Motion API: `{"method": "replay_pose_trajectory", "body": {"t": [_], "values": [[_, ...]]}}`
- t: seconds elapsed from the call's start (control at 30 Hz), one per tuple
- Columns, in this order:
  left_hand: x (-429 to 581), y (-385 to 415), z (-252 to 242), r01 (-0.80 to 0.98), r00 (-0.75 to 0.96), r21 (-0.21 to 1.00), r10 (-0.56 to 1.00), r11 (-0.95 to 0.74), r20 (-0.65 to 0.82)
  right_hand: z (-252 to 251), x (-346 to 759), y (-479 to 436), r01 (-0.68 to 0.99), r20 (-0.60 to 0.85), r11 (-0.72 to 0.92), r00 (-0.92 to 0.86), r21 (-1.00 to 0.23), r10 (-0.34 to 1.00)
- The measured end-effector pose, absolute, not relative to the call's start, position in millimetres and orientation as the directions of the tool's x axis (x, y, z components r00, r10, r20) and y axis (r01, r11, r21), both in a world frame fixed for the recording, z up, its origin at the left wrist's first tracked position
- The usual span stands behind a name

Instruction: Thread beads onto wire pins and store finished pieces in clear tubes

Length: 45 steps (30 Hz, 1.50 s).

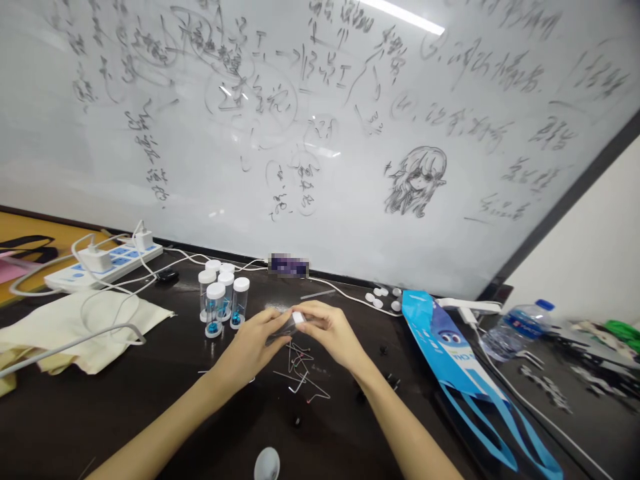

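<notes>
Over the middle of the dark table, my left hand (pixel 250 343) pinches a clear plastic tube (pixel 284 327), partly hidden by the fingers. My right hand (pixel 333 332) has its fingers closed on the tube's white cap (pixel 299 318). Whether the cap sits fully on the tube, I cannot tell. Beneath both hands lie several thin bent metal wires (pixel 300 370), some with reddish tips. To the left of my left hand stand several upright clear vials (pixel 214 313) with white lids and small blue pieces inside.
Several loose white caps (pixel 377 299) lie near the whiteboard (pixel 340 200). At right are a blue bag (pixel 450 347) and a water bottle (pixel 517 327). A power strip (pixel 113 263) and cream cloth (pixel 90 327) lie left. A white oval object (pixel 267 463) is at front, small black pieces (pixel 393 381) right.
</notes>
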<state>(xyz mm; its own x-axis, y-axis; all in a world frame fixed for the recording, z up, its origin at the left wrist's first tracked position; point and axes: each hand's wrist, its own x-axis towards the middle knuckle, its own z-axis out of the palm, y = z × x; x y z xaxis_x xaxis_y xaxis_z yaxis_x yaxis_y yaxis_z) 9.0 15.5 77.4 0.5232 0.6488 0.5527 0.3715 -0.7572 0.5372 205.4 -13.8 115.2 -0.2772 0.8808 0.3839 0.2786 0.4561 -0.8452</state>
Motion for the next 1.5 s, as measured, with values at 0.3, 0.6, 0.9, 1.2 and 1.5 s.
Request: {"method": "replay_pose_trajectory", "body": {"t": [0.3, 0.6, 0.9, 1.2, 1.5], "values": [[11, 18, 63, 0.348, 0.509, 0.537, 0.636, -0.768, 0.58, 109, 206, -10, 0.295, 0.377, 0.446, -0.264, -0.845, 0.888], [14, 15, 74, 0.158, 0.376, 0.767, 0.756, -0.622, 0.535, 108, 204, -10, 0.31, 0.399, 0.428, -0.155, -0.849, 0.904], [1, 40, 52, 0.737, 0.403, 0.264, 0.718, -0.622, 0.567, 161, 260, -20, 0.63, 0.508, 0.391, 0.006, -0.671, 0.861], [-8, 47, 61, 0.916, 0.371, -0.076, 0.759, -0.394, 0.536, 176, 314, -23, 0.863, 0.404, 0.136, 0.084, -0.486, 0.911], [-15, 50, 61, 0.934, 0.345, -0.11, 0.771, -0.341, 0.535, 165, 328, -15, 0.964, 0.164, -0.03, 0.075, -0.265, 0.984]]}}
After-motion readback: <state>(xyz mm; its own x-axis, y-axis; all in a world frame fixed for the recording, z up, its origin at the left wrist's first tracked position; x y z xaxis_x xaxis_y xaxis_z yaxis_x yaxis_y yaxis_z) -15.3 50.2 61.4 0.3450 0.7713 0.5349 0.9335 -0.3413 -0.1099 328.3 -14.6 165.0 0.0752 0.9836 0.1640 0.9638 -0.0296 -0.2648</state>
